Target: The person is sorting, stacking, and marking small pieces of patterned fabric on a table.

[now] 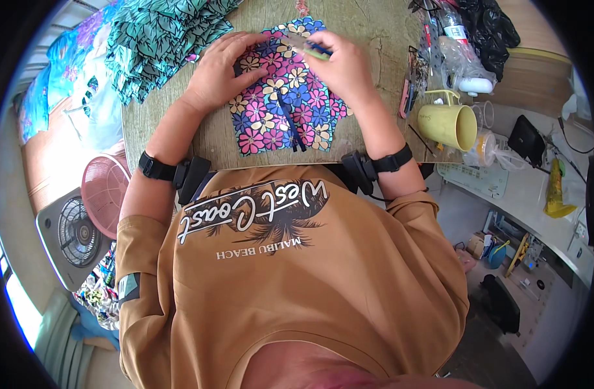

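A flowered garment (251,129) in pink, blue and cream lies spread on the wooden table in front of me. A dark narrow strip (290,123) runs down its near half. My left hand (222,71) rests on the garment's left side, fingers stretched out and thumb apart. In my right hand (344,68) is a pair of thread snips (308,47) with green and blue handles. Their blades point left, over the far part of the garment near my left fingertips. Whether the blades touch the cloth I cannot tell.
Teal patterned cloth (157,48) is piled at the table's far left. On the right edge lie a yellow mug (447,123) on its side, a pink-handled cutter (407,87) and plastic bags (452,58). A fan (76,227) and a pink basket (106,194) stand at left.
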The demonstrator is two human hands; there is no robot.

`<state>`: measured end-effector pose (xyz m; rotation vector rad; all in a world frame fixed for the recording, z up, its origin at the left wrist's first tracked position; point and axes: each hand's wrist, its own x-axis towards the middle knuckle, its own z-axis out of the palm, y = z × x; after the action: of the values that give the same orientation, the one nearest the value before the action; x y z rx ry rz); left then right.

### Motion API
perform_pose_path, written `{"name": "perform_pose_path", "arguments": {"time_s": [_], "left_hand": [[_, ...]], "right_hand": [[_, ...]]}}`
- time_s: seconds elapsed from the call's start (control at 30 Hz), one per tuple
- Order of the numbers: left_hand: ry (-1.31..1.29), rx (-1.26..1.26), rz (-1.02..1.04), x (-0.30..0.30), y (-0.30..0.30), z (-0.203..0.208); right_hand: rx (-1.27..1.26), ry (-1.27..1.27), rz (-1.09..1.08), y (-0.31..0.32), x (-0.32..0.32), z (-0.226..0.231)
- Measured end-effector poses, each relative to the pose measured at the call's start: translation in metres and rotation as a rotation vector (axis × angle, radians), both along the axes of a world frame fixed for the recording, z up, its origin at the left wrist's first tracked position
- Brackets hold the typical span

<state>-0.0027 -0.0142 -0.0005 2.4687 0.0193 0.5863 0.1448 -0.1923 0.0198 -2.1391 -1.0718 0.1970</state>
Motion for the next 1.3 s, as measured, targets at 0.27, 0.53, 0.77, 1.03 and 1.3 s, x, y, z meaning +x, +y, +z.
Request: {"name": "perform_pose_path", "arguments": {"time_s": [0.27,0.53,0.77,1.03,1.3], "left_hand": [[-0.089,0.062,-0.136,-0.003,0.003,0.007],[0.034,-0.516,-0.295,-0.01,0.018,-0.006],[0.038,-0.458,-0.344,-0.009,0.023,-0.004],[0.076,-0.368,-0.333,-0.008,0.021,-0.004],[0.087,-0.38,-0.323,-0.009,0.018,-0.002]], "right_hand": [[0.083,0.353,0.551,0.005,-0.049,0.021],[0.24,0.222,0.222,-0.034,-0.003,-0.015],[-0.067,-0.023,0.275,-0.064,-0.003,-0.006],[-0.097,-0.163,0.347,-0.064,-0.005,-0.01],[-0.105,-0.207,0.36,-0.063,-0.005,-0.012]]}}
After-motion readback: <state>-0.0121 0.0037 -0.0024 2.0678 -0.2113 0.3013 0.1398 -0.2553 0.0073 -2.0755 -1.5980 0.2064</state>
